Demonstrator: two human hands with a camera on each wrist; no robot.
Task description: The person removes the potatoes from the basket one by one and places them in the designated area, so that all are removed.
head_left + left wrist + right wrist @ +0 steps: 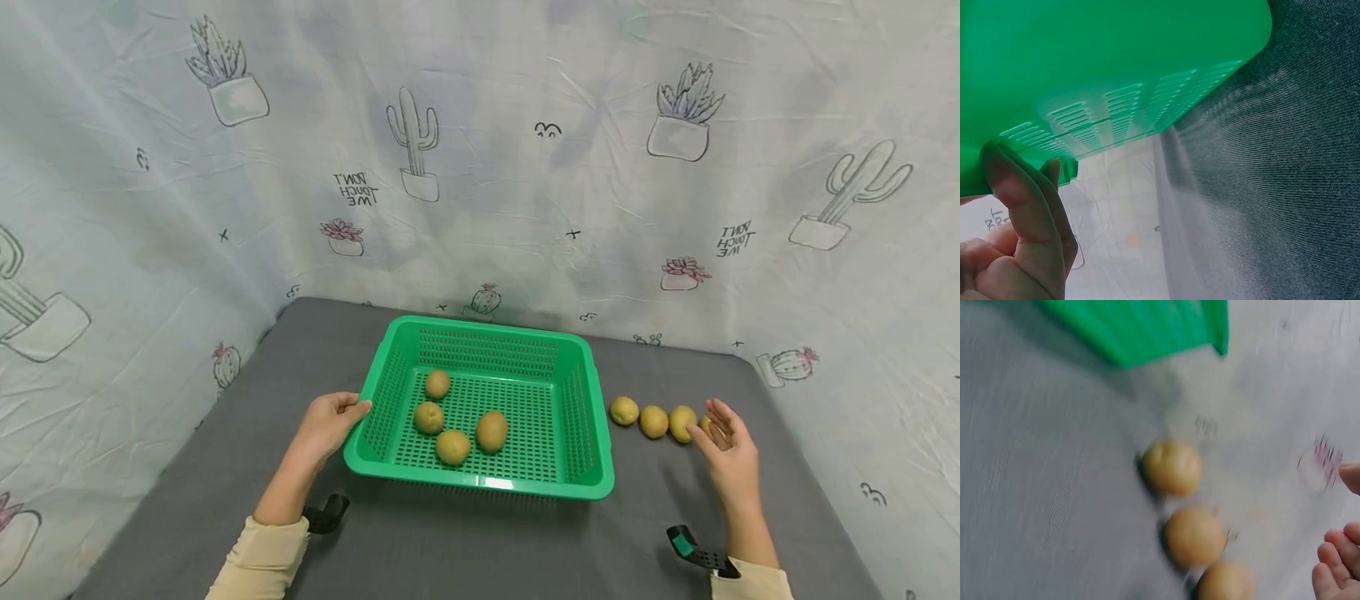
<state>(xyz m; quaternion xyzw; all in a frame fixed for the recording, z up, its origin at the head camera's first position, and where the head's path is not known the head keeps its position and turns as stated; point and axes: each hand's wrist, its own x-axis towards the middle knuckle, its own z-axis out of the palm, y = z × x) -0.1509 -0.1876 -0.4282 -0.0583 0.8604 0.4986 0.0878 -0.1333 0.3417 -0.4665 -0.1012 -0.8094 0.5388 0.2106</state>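
Note:
My left hand (pixel 330 427) grips the left rim of a green plastic basket (pixel 480 482), thumb on top and fingers underneath. In the left wrist view, curled fingers (pixel 1032 206) hold the rim from below, by the slotted wall. Several round yellow-brown potatoes lie inside on the mesh bottom; one potato (pixel 492 431) is near the middle. To the right of the basket, more potatoes form a row on the table, among them a potato (pixel 623 411) nearest the basket. Over the row's right end is my right hand (pixel 731 458), fingers loosely bent with nothing between them, partly hiding the last potato.
Grey cloth covers the table (pixel 480 542). A pale curtain (pixel 480 167) printed with cacti and potted plants hangs behind it and along both sides. Black straps with small camera mounts, such as the right wrist mount (pixel 701 554), stick out from both wrists.

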